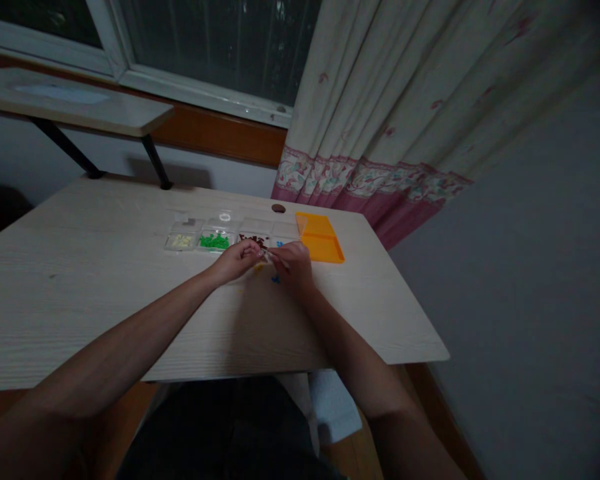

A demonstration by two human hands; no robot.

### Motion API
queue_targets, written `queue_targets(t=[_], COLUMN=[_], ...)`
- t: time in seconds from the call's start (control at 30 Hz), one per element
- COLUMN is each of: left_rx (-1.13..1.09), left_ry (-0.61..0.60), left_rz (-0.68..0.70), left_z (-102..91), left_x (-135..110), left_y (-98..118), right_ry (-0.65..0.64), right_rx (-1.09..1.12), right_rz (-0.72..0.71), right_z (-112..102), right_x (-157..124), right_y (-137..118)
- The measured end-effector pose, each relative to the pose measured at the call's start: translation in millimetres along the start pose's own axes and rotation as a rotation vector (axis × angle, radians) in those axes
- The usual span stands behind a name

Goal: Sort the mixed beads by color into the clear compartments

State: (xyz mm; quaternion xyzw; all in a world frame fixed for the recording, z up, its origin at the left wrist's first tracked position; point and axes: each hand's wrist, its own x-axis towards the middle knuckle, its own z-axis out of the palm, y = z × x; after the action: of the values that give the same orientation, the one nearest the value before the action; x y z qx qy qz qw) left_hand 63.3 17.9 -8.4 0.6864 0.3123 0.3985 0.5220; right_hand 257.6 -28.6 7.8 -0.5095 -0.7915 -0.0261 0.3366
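My left hand (237,259) and my right hand (293,261) meet at the middle of a pale wooden table (105,293), both with fingers pinched together. A thin stick-like thing (274,254) runs between their fingertips; I cannot make out what it is. Right behind the hands lies a clear compartment box (220,230) holding green beads (213,242), pale beads (181,241) and dark red beads (253,240). A few blue beads (276,279) and a yellow bit (258,268) lie on the table under my hands.
An orange tray lid (320,239) rests to the right of the box. A round cable hole (279,209) sits at the table's back edge. A curtain (380,133) hangs behind, and a raised shelf (70,107) stands at back left under the window.
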Motion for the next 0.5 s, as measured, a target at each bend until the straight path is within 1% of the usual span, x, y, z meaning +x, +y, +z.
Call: queue_targets(t=[0.07,0.13,0.37,0.5], left_rx=[-0.069,-0.095,-0.167,-0.167], left_ry=[-0.014,-0.020,-0.024,-0.035], left_rz=[-0.030,-0.058,-0.100,-0.126], left_z=[0.2,0.3,1.3,1.3], left_x=[-0.1,-0.5,-1.0,-1.5], left_y=[1.5,2.6,3.2,3.9], right_ry=[-0.039,-0.052,-0.049,-0.031], right_rx=[-0.007,-0.017,-0.018,-0.022], right_rz=[-0.025,-0.032,-0.015,-0.008], right_z=[2.9,4.6,0.7,1.5], right_x=[0.3,0.5,1.2,0.3], right_y=[-2.2,-4.4,-9.8,-9.1])
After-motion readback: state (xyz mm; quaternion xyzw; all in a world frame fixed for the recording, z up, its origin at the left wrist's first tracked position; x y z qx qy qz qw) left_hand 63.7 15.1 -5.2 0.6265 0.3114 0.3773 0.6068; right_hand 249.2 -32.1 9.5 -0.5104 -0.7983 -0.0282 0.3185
